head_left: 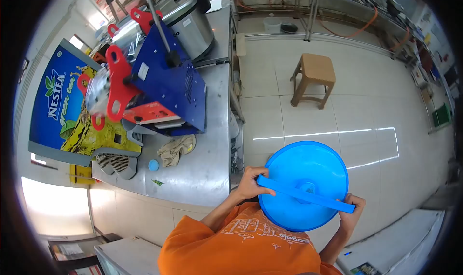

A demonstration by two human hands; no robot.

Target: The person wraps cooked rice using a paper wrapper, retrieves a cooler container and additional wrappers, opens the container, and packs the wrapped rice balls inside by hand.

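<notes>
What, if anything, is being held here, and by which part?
A round blue piece, held by the flat bar across it: the left hand grips one end, the right hand the other.

Here's a pale glossy tiled floor (270,118), a light-brown plastic stool (318,68) standing on it, white light streaks shining beside. Over left, a silver metal bench (212,144), and past its far-left edge, a blue-and-yellow Nestea dispenser (58,101).
</notes>
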